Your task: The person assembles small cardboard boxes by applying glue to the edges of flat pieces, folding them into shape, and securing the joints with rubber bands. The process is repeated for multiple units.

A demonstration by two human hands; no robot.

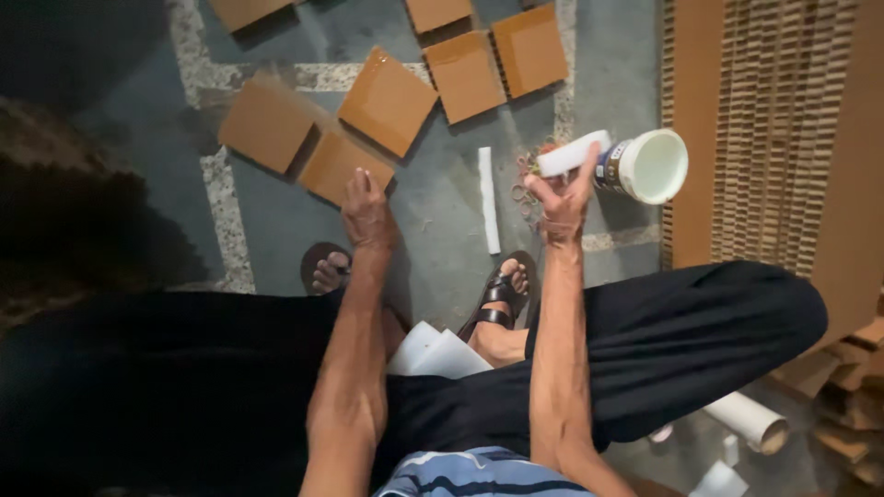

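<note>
While the left hand (pixel 366 213) reaches down with fingers flat and released onto a brown square cardboard piece (pixel 339 166) lying on the grey concrete floor (pixel 442 230), the right hand (pixel 562 198) is raised, its grip grasping a short white cylindrical roll (pixel 573 154) between thumb and fingers. Just beside that roll stands an open white plastic tub (pixel 649 166). More brown cardboard squares (pixel 389 99) lie scattered on the floor beyond, and a narrow white strip (pixel 489 198) lies between the hands.

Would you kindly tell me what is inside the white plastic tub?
The white plastic tub shows only a pale, bare-looking interior. The right hand, holding a white roll, stands beside it; its bottom is unclear.
</note>
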